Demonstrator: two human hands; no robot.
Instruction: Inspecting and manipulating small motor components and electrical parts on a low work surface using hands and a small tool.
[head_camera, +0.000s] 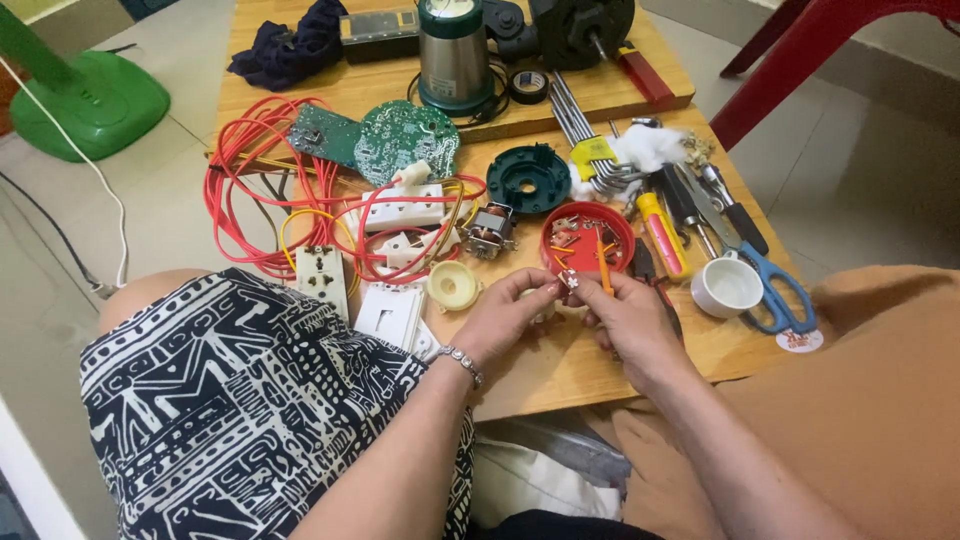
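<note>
Our lap in patterned cloth sits below the counter (560, 370). We pinch a tiny silver part (572, 282) between both hands, left hand (505, 318) and right hand (625, 320), fingers (548, 290) closed on it, near the round red lid (588, 238). Beside the scissors (765, 280) lies a round white sticker (800, 340).

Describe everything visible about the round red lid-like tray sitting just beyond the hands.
The red tray is a shallow round dish, apparently plastic, with a raised rim, lying flat and open side up on the wooden table. It holds small loose metal bits and orange pieces. Beyond it lies a dark green round part, to its left a small motor, to its right a yellow-handled tool. The right hand holds a thin orange tool over its near rim.
</note>
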